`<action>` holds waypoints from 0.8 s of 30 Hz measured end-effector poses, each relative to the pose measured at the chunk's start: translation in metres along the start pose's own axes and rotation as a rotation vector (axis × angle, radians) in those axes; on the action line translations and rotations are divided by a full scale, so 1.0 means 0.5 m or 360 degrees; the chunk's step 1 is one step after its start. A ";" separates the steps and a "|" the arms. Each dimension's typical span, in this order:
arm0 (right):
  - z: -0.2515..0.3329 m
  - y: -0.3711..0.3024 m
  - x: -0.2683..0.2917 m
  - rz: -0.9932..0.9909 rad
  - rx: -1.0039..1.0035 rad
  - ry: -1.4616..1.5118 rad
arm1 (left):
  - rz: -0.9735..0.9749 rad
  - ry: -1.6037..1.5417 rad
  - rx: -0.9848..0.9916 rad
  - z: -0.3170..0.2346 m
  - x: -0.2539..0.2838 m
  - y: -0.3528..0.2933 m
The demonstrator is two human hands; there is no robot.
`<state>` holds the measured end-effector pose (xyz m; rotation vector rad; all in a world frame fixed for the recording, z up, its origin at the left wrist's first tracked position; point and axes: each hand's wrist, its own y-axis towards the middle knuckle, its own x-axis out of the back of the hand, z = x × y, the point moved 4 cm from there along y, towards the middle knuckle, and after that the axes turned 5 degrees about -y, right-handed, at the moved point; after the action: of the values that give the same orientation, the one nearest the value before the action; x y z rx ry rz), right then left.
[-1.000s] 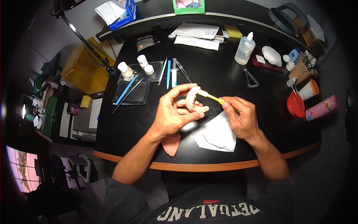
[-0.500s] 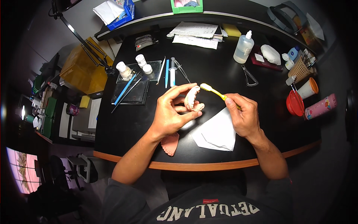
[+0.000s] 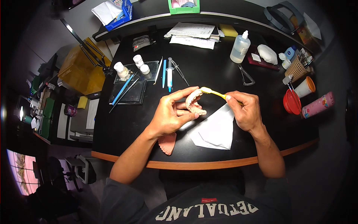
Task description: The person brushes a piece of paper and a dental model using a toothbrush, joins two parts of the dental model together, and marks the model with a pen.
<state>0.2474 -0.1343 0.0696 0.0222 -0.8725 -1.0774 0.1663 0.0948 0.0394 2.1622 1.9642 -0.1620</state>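
My left hand [image 3: 170, 114] holds a pink denture with a row of white teeth [image 3: 194, 103] above the middle of the black table [image 3: 209, 72]. My right hand [image 3: 245, 109] grips a small yellow toothbrush [image 3: 212, 92], whose head rests on the top of the denture. Under both hands lies a white sheet of paper [image 3: 214, 130]. A second pink denture [image 3: 167, 142] lies on the table under my left wrist, partly hidden by it.
Two small white jars [image 3: 140, 61] and blue tools lie on glass slabs [image 3: 130, 91] at the back left. A syringe [image 3: 169, 74], a clear squeeze bottle [image 3: 239, 47], metal calipers [image 3: 246, 76], a red bowl [image 3: 291, 102], a pink can [image 3: 317, 105] and papers [image 3: 194, 34] ring the table.
The toothbrush head has slid left along the denture's top edge. Both hands stay in the same spot above the paper.
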 end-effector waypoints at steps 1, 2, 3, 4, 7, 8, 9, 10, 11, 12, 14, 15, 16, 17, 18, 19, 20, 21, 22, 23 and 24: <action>0.005 0.000 -0.003 -0.0022 0.0036 0.0013 | 0.0010 0.0009 -0.0004 0.001 0.000 0.001; 0.009 0.000 -0.004 -0.0044 0.0073 0.0026 | 0.0010 0.0008 -0.0005 0.001 0.000 0.001; 0.006 -0.001 -0.007 -0.0043 0.0074 0.0028 | 0.0027 -0.0085 -0.0002 0.001 0.000 0.000; 0.000 -0.003 -0.014 -0.0020 0.0044 0.0032 | 0.0044 -0.0179 0.0000 0.000 0.000 0.000; -0.008 -0.002 -0.014 -0.0036 0.0026 0.0023 | 0.0052 -0.0202 0.0037 0.003 0.013 0.003; -0.009 -0.001 -0.011 -0.0076 0.0034 0.0011 | 0.0082 -0.0282 0.0055 0.006 0.014 0.003; -0.009 -0.001 -0.012 -0.0074 0.0035 0.0013 | 0.0079 -0.0282 0.0055 0.005 0.016 0.002; -0.008 -0.001 -0.011 -0.0104 0.0068 0.0037 | 0.0112 -0.0343 0.0053 0.004 0.015 0.002; -0.006 0.000 -0.010 -0.0134 0.0101 0.0062 | 0.0144 -0.0405 0.0052 0.003 0.015 0.001; -0.007 -0.001 -0.012 -0.0134 0.0100 0.0062 | 0.0144 -0.0406 0.0052 0.002 0.016 0.001; -0.002 -0.002 -0.015 -0.0144 0.0208 0.0077 | 0.0177 -0.0550 0.0062 -0.002 0.017 0.000; -0.002 -0.003 -0.017 -0.0142 0.0207 0.0077 | 0.0176 -0.0551 0.0063 -0.002 0.017 0.001; 0.000 -0.005 -0.020 -0.0121 0.0219 0.0058 | 0.0193 -0.0572 0.0057 -0.002 0.016 0.002; 0.001 -0.006 -0.023 -0.0100 0.0232 0.0038 | 0.0211 -0.0594 0.0052 -0.003 0.015 0.003; 0.001 -0.007 -0.024 -0.0098 0.0230 0.0040 | 0.0209 -0.0595 0.0054 -0.004 0.015 0.003; 0.003 -0.007 -0.027 -0.0054 0.0244 0.0036 | 0.0205 -0.0573 0.0091 -0.003 0.014 0.002; 0.005 -0.008 -0.029 -0.0011 0.0259 0.0031 | 0.0202 -0.0552 0.0127 -0.002 0.014 0.002; 0.007 -0.009 -0.029 -0.0010 0.0257 0.0032 | 0.0201 -0.0553 0.0129 -0.004 0.013 0.001; 0.011 -0.009 -0.030 0.0043 0.0274 0.0007 | 0.0255 -0.0537 0.0167 -0.004 0.010 -0.001; 0.013 -0.010 -0.033 0.0095 0.0291 -0.0018 | 0.0308 -0.0520 0.0204 -0.004 0.006 -0.002; 0.011 -0.011 -0.036 0.0078 0.0296 -0.0061 | 0.0325 -0.0574 0.0198 -0.001 0.004 -0.003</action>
<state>0.2364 -0.1208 0.0601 0.1354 -1.0009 -0.9508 0.1650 0.0972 0.0391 2.2038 1.5634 -0.6071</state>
